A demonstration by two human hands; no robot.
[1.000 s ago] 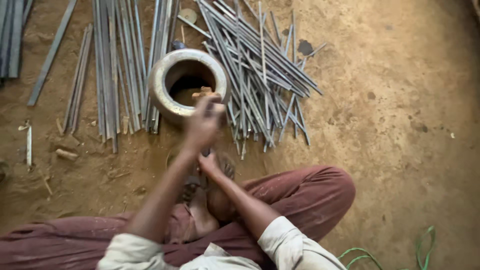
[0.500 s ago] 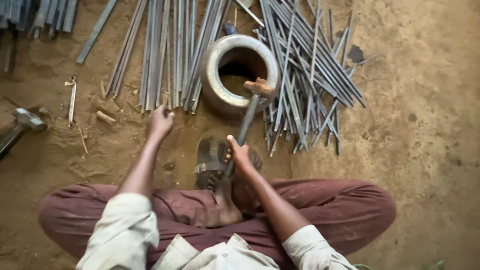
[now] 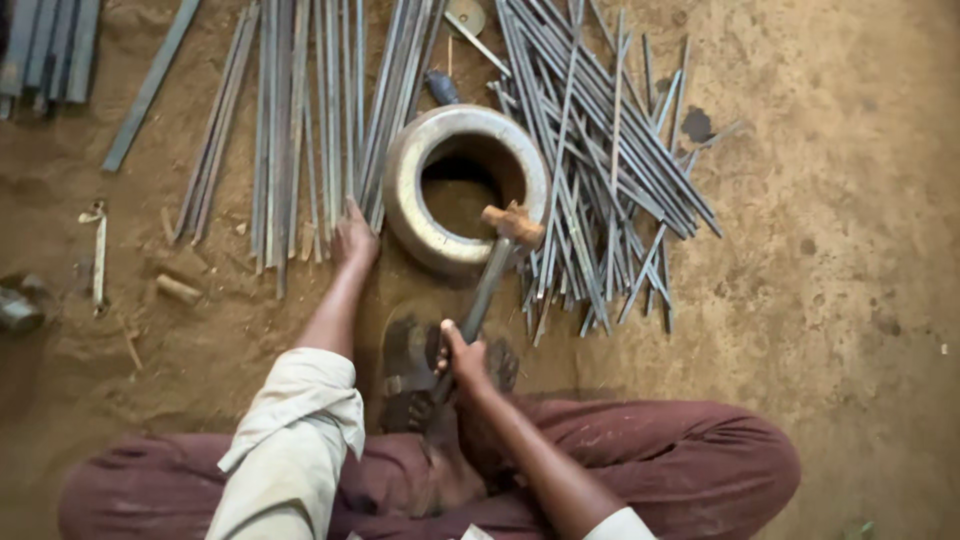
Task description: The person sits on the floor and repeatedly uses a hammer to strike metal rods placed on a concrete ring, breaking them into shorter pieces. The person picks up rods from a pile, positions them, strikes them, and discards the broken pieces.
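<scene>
1. At the far left edge a dark metal object [image 3: 18, 308] lies on the sandy ground [image 3: 850, 300], only partly in view; a half second ago a hammer-like tool was seen on that side, so the view has shifted and not the tool, as far as I can judge
2. Next come the straight metal rods [image 3: 280, 120], laid side by side in rows. The left hand [image 3: 354, 240] rests now on the ground at their lower ends, the fingers lying flat and close together on the sand and rod tips; it holds nothing. Half a second ago this hand was also down near the rods, and one second ago both hands were together above the ring, so the hands have separated
3. In the middle sits the heavy metal ring [image 3: 465, 185], flat on the ground like a low container. Inside it I see only bare sand, no rod and no tool. A sandal [image 3: 410, 370] and the person's foot are just below it
4. The right hand [image 3: 462, 360] is closed around the lower end of the hammer [image 3: 490, 280] handle. The wooden-coloured head lies over the lower right rim of the ring, touching or just above it; I cannot tell which. The hammer keeps nearly the same place as half a second ago
5. At the right the loose pile of rods [image 3: 610, 160] crosses in many directions, touching the ring's right side
</scene>
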